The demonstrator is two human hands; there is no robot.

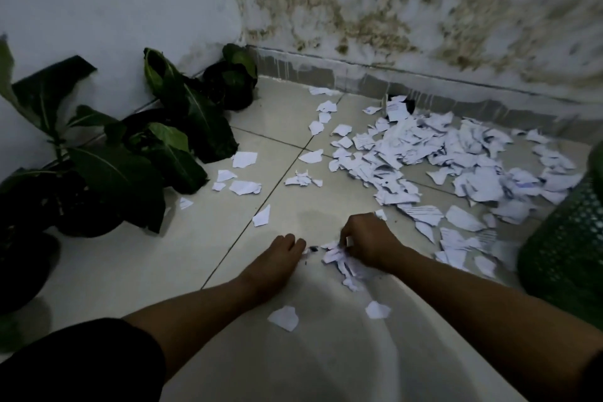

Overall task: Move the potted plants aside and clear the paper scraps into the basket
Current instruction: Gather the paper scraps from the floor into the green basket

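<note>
White paper scraps lie in a wide heap on the tiled floor at the right, with loose pieces scattered toward the middle. My right hand is closed on a small bunch of scraps low on the floor. My left hand lies flat beside it, fingers together, touching a scrap at its fingertips. A green mesh basket stands at the right edge. Several potted plants in dark pots stand along the left wall.
One more dark pot sits in the corner. A stained wall with a grey skirting closes the far side. Two single scraps lie near my forearms. My dark sleeve fills the lower left.
</note>
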